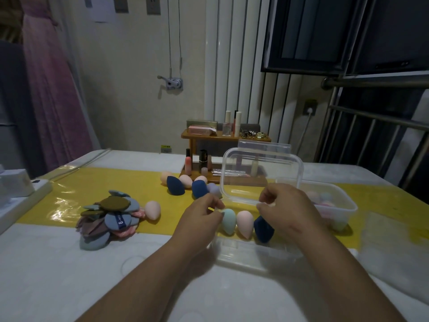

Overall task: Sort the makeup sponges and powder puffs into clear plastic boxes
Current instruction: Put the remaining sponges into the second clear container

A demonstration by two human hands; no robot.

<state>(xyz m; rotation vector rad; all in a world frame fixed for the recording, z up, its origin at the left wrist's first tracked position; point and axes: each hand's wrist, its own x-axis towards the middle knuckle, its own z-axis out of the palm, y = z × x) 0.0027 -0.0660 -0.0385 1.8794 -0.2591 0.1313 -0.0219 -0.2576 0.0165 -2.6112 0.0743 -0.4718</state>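
puff pile [109,217] left, wooden rack [202,134] behind upright lid [262,175].

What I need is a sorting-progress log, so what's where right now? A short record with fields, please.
lid: upright, pinched by left hand and right hand
near box: teal sponge, pink sponge, navy sponge inside
right box: pastel sponges inside
loose sponges: on yellow strip
puffs: piled at left, unboxed

near clear box [243,254]: lid [262,173] up, three sponges [245,223] inside | puffs [109,219]: piled left | right box [346,212]: sponges inside
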